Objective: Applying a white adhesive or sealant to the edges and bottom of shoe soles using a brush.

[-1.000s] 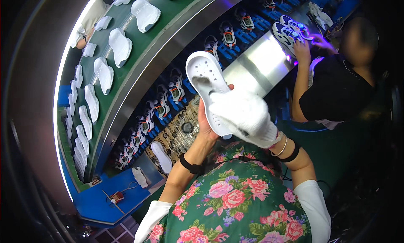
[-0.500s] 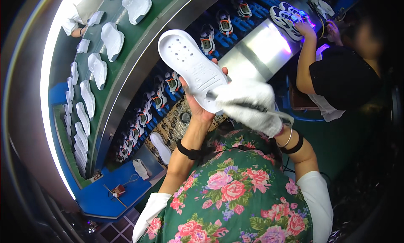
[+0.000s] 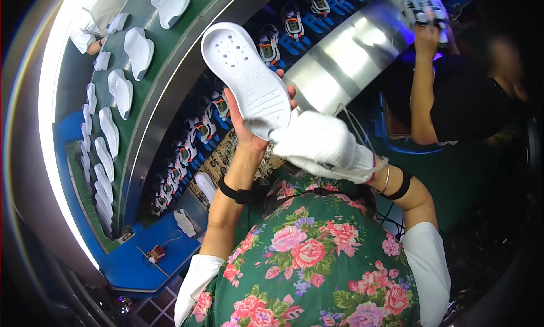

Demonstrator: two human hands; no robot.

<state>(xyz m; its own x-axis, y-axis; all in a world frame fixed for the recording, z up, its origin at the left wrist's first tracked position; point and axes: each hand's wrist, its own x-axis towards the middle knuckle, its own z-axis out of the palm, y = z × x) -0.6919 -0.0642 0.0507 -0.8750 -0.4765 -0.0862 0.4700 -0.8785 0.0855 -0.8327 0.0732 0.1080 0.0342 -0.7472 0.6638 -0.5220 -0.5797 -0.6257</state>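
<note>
Held up in front of me is a white shoe sole (image 3: 245, 72), its inner face turned to me, with several small holes near the toe and ridges toward the heel. Bare, my left hand (image 3: 245, 128) grips it from beneath, fingers showing along both edges. My right hand (image 3: 326, 144) wears a white knitted glove and is closed at the sole's heel end. A small dark tip shows between glove and heel; what the hand holds is mostly hidden. A pale cord loops by the right wrist.
White soles lie along a green conveyor (image 3: 122, 131) at the left. Below it, sneakers (image 3: 271, 43) stand on blue racks. Beyond my hands is a shiny metal surface (image 3: 334, 60). At right, a co-worker's arm (image 3: 422, 94) reaches to a pair of sneakers (image 3: 416, 4). A blue table (image 3: 127, 273) is lower left.
The sole and my left hand have shifted slightly up and left in view. My gloved right hand has moved left and turned, now covering the heel. The co-worker has lifted the sneakers farther away.
</note>
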